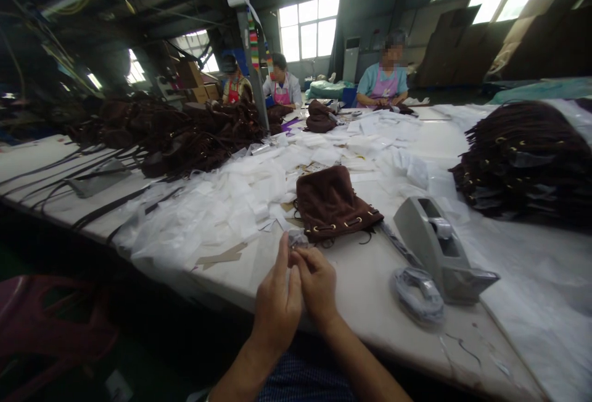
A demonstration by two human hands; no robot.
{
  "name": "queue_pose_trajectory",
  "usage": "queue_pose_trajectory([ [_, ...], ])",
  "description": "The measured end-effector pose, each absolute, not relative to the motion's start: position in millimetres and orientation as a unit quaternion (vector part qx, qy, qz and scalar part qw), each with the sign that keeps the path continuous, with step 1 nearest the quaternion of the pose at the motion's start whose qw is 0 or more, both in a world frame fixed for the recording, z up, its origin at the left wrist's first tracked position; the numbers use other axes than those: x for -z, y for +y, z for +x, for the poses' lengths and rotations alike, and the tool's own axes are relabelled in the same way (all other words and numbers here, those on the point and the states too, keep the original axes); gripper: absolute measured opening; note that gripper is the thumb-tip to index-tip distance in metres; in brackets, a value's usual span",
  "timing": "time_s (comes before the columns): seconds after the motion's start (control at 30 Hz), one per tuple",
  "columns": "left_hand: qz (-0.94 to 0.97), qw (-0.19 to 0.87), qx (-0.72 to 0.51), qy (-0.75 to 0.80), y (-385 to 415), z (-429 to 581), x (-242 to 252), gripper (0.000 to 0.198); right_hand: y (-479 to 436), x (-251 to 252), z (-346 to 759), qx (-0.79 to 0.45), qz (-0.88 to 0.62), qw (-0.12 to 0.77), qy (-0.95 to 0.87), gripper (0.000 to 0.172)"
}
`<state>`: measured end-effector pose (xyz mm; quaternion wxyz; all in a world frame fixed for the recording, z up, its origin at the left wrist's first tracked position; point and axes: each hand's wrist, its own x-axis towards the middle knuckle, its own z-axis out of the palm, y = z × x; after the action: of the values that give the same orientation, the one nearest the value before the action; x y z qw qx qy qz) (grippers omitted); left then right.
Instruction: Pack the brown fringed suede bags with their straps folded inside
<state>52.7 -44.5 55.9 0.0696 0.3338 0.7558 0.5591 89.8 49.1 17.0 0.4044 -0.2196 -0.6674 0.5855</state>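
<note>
My left hand [276,303] and my right hand [317,283] meet just above the near edge of the white table [370,303]. Both pinch a small greyish piece [296,239] between the fingertips; I cannot make out what it is. Right beyond the fingers lies a brown drawstring pouch [333,201] with gold eyelets, its mouth towards me and its cord trailing on the table.
A grey tape dispenser [437,245] stands to the right, a loose roll of tape [419,294] beside it. White wrappers [240,195] cover the middle. Brown pouches are heaped at far left [185,134] and right [527,155]. Three people sit at the far end. A red stool [41,322] stands at lower left.
</note>
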Motion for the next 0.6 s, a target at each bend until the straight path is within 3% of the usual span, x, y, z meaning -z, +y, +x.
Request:
queue_pose_trajectory([
  [0.33, 0.316, 0.120, -0.605, 0.721, -47, 54, -61, 0.070, 54, -23, 97, -0.585, -0.227, 0.399, -0.669, 0.015],
  [0.5, 0.273, 0.163, -0.634, 0.705, -47, 17, -56, 0.056, 57, -26, 99, -0.740, -0.229, 0.318, -0.546, 0.035],
  [0.6, 0.271, 0.236, -0.643, 0.676, -45, 0, -54, 0.044, 60, -28, 102, -0.781, -0.222, 0.292, -0.506, 0.039],
])
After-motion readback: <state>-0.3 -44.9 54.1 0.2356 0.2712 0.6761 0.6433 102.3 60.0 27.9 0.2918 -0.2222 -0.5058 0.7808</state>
